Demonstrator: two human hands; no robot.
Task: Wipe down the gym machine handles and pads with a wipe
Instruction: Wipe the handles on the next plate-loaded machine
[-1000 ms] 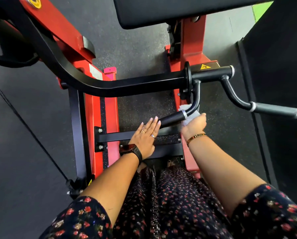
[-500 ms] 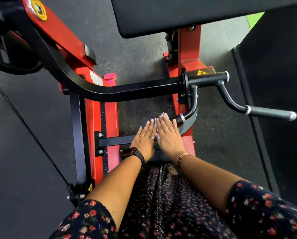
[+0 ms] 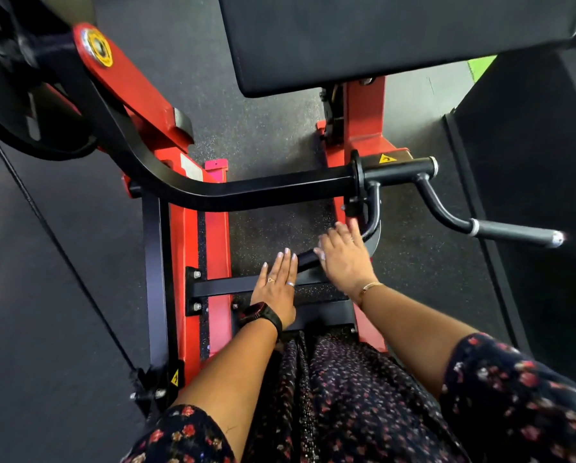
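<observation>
The inner black handle (image 3: pixel 306 259) of the red gym machine slants down towards me, its upper part covered by my right hand (image 3: pixel 343 262). That hand lies over the grip with fingers spread and motion-blurred. A sliver of the white wipe (image 3: pixel 322 256) shows by its thumb; the rest is hidden under the palm. My left hand (image 3: pixel 276 285) is flat with fingers straight, its fingertips at the handle's lower end, holding nothing. The outer handle (image 3: pixel 513 230) sticks out to the right, untouched. A large black pad (image 3: pixel 380 38) fills the top.
A curved black lever arm (image 3: pixel 246 195) crosses the middle from a red pivot (image 3: pixel 126 81) at upper left. Red frame uprights (image 3: pixel 184 262) and a black crossbar (image 3: pixel 219 287) lie below my hands. A dark panel (image 3: pixel 530 195) stands at the right. A thin cable (image 3: pixel 46 228) runs diagonally at left.
My right hand slid from the handle's upper end down beside my left hand, then moved back up along the grip. The left hand stayed put. The camera moved closer.
</observation>
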